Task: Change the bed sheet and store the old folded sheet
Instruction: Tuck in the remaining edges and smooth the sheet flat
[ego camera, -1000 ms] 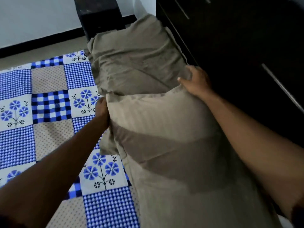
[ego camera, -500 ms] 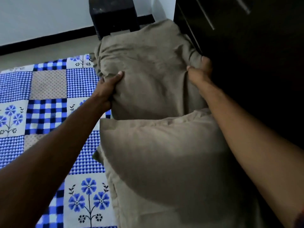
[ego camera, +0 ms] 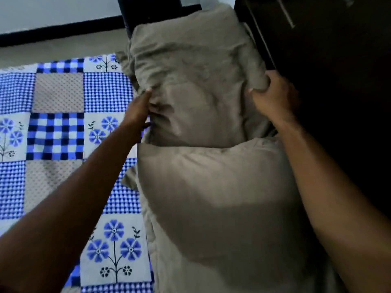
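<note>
While the blue patchwork sheet (ego camera: 59,132) lies spread at our left, our left hand (ego camera: 137,111) pinches the far pillow (ego camera: 190,81) at its left edge and our right hand (ego camera: 273,96) clutches its right edge. We should lift evenly and set it square beside the dark cabinet (ego camera: 328,70).

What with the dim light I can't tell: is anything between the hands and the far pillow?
Nothing visible. The left hand grips the far pillow at its left edge, and the right hand grips its right edge, beside the dark cabinet. The near pillow lies closer to the person, behind both hands.
</note>
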Demonstrator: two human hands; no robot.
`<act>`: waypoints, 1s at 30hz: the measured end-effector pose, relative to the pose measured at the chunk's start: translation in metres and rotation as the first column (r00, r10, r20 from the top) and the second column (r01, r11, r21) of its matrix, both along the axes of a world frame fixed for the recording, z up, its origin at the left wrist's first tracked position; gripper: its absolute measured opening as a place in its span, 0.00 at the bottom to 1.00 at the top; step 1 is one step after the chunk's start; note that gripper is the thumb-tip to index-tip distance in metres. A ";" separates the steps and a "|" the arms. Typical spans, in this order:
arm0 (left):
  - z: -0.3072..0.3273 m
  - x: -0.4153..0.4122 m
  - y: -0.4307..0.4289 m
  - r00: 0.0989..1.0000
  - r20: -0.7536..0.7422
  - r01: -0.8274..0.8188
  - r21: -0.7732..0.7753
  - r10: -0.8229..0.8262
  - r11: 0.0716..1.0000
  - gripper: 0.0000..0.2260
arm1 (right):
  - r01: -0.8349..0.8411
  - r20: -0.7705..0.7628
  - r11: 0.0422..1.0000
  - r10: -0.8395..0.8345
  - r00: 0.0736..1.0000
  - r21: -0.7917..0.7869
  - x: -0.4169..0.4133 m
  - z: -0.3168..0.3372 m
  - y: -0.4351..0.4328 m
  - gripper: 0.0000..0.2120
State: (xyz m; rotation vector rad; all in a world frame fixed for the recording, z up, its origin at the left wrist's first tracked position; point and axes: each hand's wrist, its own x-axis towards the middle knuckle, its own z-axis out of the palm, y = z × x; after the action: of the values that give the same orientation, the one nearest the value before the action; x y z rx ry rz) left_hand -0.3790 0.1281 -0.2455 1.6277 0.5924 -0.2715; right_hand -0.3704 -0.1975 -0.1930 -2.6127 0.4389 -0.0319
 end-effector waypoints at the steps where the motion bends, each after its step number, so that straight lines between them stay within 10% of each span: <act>1: 0.007 -0.018 0.005 0.996 0.028 -0.086 0.023 0.085 0.996 0.12 | -0.002 0.028 1.000 0.002 1.000 -0.014 -0.019 0.001 -0.002 0.26; 9: 0.026 -0.208 -0.020 0.988 0.089 -0.121 -0.050 0.125 0.991 0.08 | 0.069 0.162 0.996 -0.076 0.984 0.048 -0.183 -0.005 -0.021 0.28; 16: 0.036 -0.288 -0.048 0.994 -0.098 0.032 -0.142 -0.046 0.989 0.21 | 0.382 -0.248 0.868 -0.313 0.917 0.316 -0.320 -0.012 -0.030 0.40; 25: 0.057 -0.282 -0.068 0.992 -0.103 -0.079 -0.122 0.067 0.989 0.32 | 0.343 0.198 0.936 -0.353 0.915 0.080 -0.305 0.058 -0.025 0.29; 30: 0.028 -0.270 -0.048 0.977 -0.118 0.180 0.018 -0.177 0.984 0.34 | 0.268 -0.167 0.963 -0.257 0.952 0.042 -0.285 0.004 -0.023 0.35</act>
State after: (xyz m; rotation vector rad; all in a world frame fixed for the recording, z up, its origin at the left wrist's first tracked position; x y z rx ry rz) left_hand -0.6489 0.0803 -0.2174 1.7033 0.5399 -0.4945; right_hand -0.6553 -0.2206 -0.1893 -2.4852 0.8296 0.1032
